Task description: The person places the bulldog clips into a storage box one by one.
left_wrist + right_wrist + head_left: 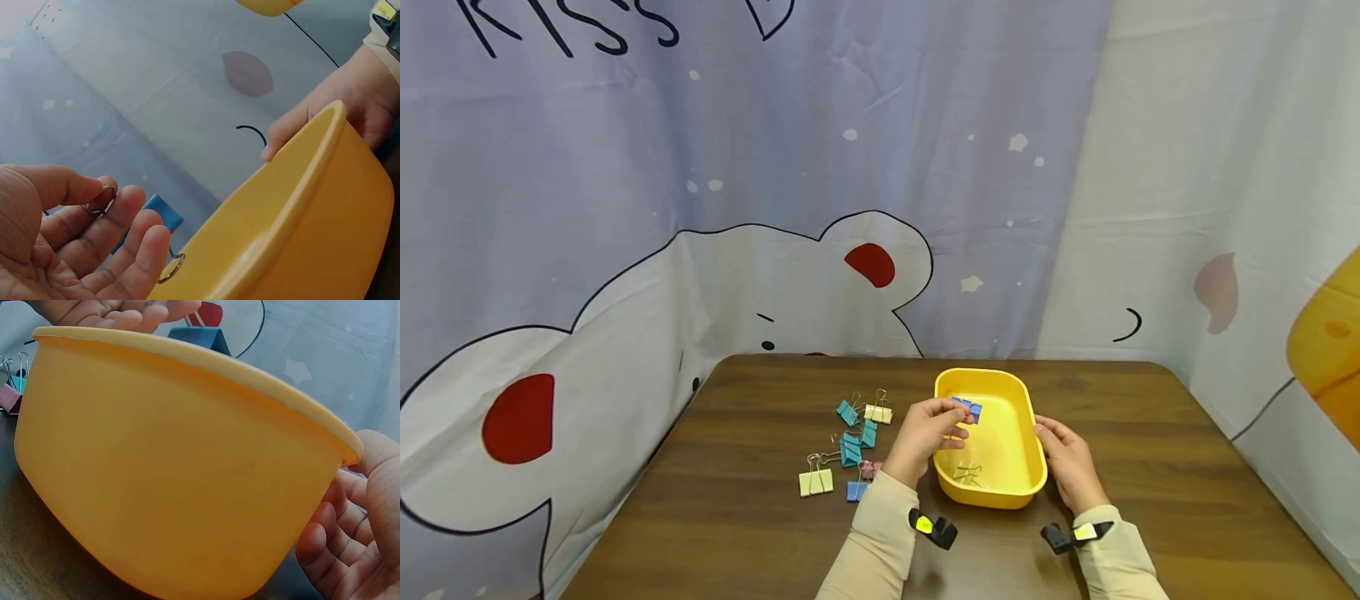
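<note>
My left hand [927,435] is over the left side of a yellow plastic bin [1002,446]. Between thumb and finger it pinches a wire handle of a blue binder clip [164,212]; the clip's body is above the bin in the head view. My right hand [1070,467] grips the bin's right side, with the thumb at the rim and the fingers curled against the outer wall in the right wrist view. Inside the bin, near its front, lies a pale yellow binder clip [967,474].
Left of the bin, several binder clips lie loose on the wooden table [722,533]: teal ones [851,451], pale yellow ones [816,482], a pink one [871,470] and a blue one [856,492], partly behind the left sleeve. A printed curtain [775,150] hangs behind the table.
</note>
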A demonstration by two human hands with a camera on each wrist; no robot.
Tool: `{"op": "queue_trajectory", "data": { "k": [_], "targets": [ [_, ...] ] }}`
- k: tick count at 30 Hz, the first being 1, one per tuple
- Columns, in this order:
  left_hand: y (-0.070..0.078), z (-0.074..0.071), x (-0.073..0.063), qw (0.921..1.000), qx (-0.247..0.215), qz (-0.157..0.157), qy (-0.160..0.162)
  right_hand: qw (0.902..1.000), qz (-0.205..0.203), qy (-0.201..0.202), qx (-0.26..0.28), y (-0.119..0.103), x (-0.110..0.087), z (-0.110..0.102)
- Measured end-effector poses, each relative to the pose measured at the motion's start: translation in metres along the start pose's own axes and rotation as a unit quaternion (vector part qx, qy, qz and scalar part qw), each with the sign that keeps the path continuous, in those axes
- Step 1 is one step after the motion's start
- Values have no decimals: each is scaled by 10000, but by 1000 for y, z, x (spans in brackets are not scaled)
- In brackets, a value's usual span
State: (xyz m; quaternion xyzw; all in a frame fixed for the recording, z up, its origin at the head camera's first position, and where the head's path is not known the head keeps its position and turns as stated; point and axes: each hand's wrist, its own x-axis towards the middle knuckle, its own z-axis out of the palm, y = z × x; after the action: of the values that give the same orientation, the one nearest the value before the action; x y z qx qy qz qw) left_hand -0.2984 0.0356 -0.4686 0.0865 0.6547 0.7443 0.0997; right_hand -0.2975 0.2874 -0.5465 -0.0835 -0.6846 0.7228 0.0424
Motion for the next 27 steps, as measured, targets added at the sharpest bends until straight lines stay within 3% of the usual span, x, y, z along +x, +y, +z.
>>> {"op": "queue_trajectory", "data": {
  "k": [12,20,27],
  "targets": [
    [-4,3,5,9990,-239,255,-289,9998,-149,69,-141,0,-4,0],
    [-9,-3,10,9969,-311,329,-650,9999,-54,30,-99,-1,-4,3],
    [0,-14,6,9962,-418,538,-544,9998,-25,47,-194,-1,-3,0]
  ]
}}
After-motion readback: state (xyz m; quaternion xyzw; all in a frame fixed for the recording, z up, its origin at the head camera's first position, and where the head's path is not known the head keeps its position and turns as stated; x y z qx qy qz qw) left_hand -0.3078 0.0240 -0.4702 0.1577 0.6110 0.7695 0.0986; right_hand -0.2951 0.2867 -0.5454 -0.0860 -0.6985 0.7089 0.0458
